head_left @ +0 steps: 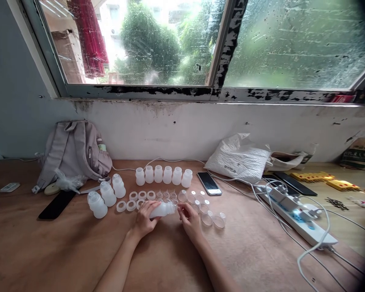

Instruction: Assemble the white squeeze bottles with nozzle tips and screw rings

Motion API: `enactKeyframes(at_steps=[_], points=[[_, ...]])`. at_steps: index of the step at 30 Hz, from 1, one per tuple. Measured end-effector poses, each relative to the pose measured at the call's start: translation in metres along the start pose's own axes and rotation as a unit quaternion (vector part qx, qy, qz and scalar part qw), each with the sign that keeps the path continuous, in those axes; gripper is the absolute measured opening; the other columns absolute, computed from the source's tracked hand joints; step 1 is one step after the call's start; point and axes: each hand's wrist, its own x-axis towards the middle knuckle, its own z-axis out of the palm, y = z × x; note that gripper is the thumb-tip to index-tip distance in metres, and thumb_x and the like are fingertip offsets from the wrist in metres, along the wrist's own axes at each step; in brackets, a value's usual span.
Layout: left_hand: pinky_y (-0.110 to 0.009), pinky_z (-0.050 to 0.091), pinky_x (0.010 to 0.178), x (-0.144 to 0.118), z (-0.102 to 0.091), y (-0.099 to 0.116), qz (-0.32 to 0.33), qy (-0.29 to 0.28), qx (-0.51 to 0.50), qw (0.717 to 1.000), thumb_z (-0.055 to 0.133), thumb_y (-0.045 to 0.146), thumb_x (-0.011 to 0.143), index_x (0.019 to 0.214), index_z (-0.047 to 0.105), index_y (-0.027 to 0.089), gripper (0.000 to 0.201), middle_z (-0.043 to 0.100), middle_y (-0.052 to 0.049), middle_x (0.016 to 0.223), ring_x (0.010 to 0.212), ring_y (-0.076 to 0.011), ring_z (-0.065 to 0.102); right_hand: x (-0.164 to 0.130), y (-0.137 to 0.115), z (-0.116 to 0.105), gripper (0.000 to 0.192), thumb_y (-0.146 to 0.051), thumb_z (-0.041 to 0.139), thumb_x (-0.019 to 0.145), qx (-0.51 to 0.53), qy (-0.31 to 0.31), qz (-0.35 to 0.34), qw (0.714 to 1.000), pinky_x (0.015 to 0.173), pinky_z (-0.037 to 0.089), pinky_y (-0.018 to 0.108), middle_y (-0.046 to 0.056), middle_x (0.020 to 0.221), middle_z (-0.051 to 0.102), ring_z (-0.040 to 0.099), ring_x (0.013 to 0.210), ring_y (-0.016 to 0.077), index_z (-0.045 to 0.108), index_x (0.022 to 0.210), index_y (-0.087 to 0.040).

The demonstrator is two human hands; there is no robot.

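Head view: left hand (144, 221) curled in a closed grip around the body of a small white plastic bottle (162, 209), held on its side just above the brown counter (63, 251), neck pointing right. Right hand (189, 219) at the bottle's neck, fingertips pinched there, probably on a small clear piece, though too tiny to make out. Just behind the hands, a scatter of white rings (131, 205) and clear little nozzles (166, 195); to the right, several clear round caps (214, 221) lying on the counter. Farther back, a row of six upright white bottles (163, 175); to the left, three capped bottles (107, 195) in a slanting line. Beside the row, a phone (209, 183) lying flat, screen up. At the back left, a grey backpack (74, 152) against the wall, with a black phone (57, 205) in front of it. At the right, a white plastic bag (239, 158) and a white power strip (295, 215) with cables plugged in. Above the wall, a rain-spotted window (200, 40).
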Motion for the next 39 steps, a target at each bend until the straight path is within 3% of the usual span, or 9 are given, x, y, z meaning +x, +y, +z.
enactKeyframes(at_steps=[6,12,16,19,21,24,29,33,39], points=[[-0.042,0.04,0.088,0.0,-0.001,0.001,0.008,-0.005,-0.008,1.0,0.054,0.015,0.07,0.114,0.049,0.024,0.045,0.057,-0.006,0.107,0.101,-0.0227,0.05,0.002,0.0,-0.002,0.039,-0.043,0.045,0.08,-0.022,-0.005,0.007,1.0,0.044,0.028,0.022,-0.003,0.048,0.038,0.036,0.046,0.0098,0.042,0.05,-0.018],[-0.042,0.04,0.089,-0.001,-0.002,0.003,0.015,-0.024,-0.027,0.999,0.053,0.014,0.069,0.116,0.049,0.024,0.048,0.056,-0.007,0.108,0.102,-0.0232,0.05,0.004,0.006,0.0,0.05,-0.05,0.044,0.078,0.022,-0.027,0.056,0.998,0.04,0.022,0.022,-0.004,0.042,0.029,0.029,0.041,0.0082,0.037,0.041,-0.018],[-0.039,0.042,0.087,0.0,-0.004,0.008,-0.012,-0.035,-0.063,0.997,0.055,0.02,0.071,0.118,0.046,0.022,0.048,0.056,-0.008,0.109,0.1,-0.0227,0.051,0.004,-0.003,-0.003,0.029,-0.046,0.051,0.075,0.121,-0.046,0.082,0.988,0.046,0.035,0.021,-0.001,0.06,0.051,0.047,0.053,0.0119,0.059,0.072,-0.018],[-0.036,0.046,0.081,0.0,-0.004,0.012,-0.037,-0.037,-0.098,0.994,0.054,0.024,0.073,0.115,0.048,0.019,0.043,0.058,-0.009,0.103,0.094,-0.0222,0.055,0.004,-0.012,-0.005,0.042,-0.042,0.06,0.07,0.223,-0.12,0.106,0.962,0.064,0.045,0.027,0.005,0.091,0.059,0.056,0.078,0.0173,0.054,0.107,-0.023],[-0.035,0.048,0.076,-0.001,-0.003,0.014,-0.047,-0.042,-0.109,0.992,0.054,0.026,0.073,0.111,0.051,0.018,0.039,0.06,-0.009,0.098,0.088,-0.0215,0.057,0.004,-0.015,-0.004,0.042,-0.041,0.063,0.068,0.245,-0.148,0.117,0.951,0.073,0.045,0.032,0.006,0.094,0.06,0.056,0.085,0.0199,0.056,0.105,-0.023],[-0.035,0.048,0.077,-0.002,0.002,0.017,-0.054,-0.039,-0.106,0.992,0.056,0.026,0.071,0.111,0.051,0.019,0.041,0.06,-0.009,0.099,0.089,-0.0215,0.057,0.003,-0.013,0.0,0.032,-0.041,0.064,0.067,0.238,-0.114,0.124,0.957,0.076,0.045,0.034,0.007,0.088,0.062,0.057,0.085,0.0215,0.06,0.091,-0.02],[-0.035,0.048,0.081,-0.005,0.013,0.022,-0.049,-0.029,-0.088,0.995,0.057,0.026,0.072,0.116,0.048,0.021,0.045,0.058,-0.008,0.104,0.093,-0.0213,0.056,0.003,-0.004,0.005,0.038,-0.043,0.059,0.071,0.276,-0.099,0.145,0.945,0.073,0.046,0.032,0.008,0.091,0.061,0.057,0.085,0.0211,0.056,0.101,-0.019],[-0.037,0.046,0.083,-0.008,0.02,0.026,-0.012,-0.004,-0.035,0.999,0.057,0.027,0.072,0.119,0.047,0.023,0.048,0.058,-0.007,0.103,0.093,-0.0221,0.054,0.002,0.001,0.006,0.028,-0.043,0.06,0.069,0.23,-0.044,0.186,0.954,0.064,0.046,0.031,0.005,0.073,0.062,0.058,0.071,0.0198,0.059,0.08,-0.018],[-0.031,0.05,0.073,-0.007,0.021,0.032,-0.077,0.04,-0.082,0.993,0.058,0.03,0.073,0.114,0.051,0.02,0.043,0.06,-0.007,0.095,0.085,-0.0195,0.058,0.003,-0.009,0.003,0.033,-0.037,0.064,0.067,0.314,-0.109,0.144,0.932,0.073,0.045,0.033,0.007,0.09,0.063,0.057,0.086,0.0217,0.058,0.095,-0.02]])
